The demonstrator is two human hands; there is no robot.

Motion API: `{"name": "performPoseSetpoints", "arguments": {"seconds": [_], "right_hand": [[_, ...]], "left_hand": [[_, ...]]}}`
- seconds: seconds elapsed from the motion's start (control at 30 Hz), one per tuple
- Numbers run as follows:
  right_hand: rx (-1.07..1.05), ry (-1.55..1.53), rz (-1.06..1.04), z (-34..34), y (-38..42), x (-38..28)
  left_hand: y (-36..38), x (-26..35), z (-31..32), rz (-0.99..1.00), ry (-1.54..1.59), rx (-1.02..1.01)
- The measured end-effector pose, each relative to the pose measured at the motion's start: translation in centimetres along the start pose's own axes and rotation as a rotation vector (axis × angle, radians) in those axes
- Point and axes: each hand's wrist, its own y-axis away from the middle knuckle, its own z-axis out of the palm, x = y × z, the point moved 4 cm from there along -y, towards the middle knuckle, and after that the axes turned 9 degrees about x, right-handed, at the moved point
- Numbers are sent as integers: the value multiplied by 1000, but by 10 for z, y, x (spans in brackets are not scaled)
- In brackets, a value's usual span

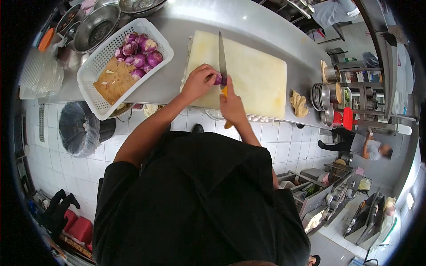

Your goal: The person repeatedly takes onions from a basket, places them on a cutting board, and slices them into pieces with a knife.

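My left hand (pixel 199 81) holds a purple onion (pixel 218 79) down on the near edge of a pale cutting board (pixel 253 75). My right hand (pixel 231 105) grips a knife (pixel 221 55) by its yellow handle; the blade points away from me and rests against the onion. A white plastic basket (pixel 95 66) to the left holds several peeled purple onions (pixel 138 51) at its far end and brown onion skins at its near end.
Steel bowls (pixel 95 26) stand beyond the basket. Stacked steel cups (pixel 326 93) and a crumpled cloth (pixel 299 104) lie right of the board. A bin lined with a black bag (pixel 80 128) stands on the tiled floor. Another person (pixel 368 148) bends over at right.
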Motion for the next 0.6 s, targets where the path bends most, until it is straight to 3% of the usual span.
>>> {"name": "performPoseSetpoints", "arguments": {"seconds": [0.13, 0.3, 0.43, 0.5, 0.53, 0.57, 0.6], "right_hand": [[-183, -7, 146, -48, 2, -37], [104, 67, -85, 15, 2, 6], [-114, 1, 38, -37, -6, -24], [-129, 4, 98, -28, 1, -23], [-131, 8, 124, -21, 3, -24], [-24, 83, 6, -2, 6, -19], [-64, 43, 76, 10, 5, -15]], "left_hand": [[-1, 6, 0, -22, -38, -37], [1, 2, 0, 33, -38, 7], [-5, 5, 0, -7, -25, -31], [-1, 5, -2, 46, -62, -37], [0, 3, -1, 20, -47, -35], [-1, 2, 1, 0, -33, -30], [0, 1, 1, -27, -19, -26]]}}
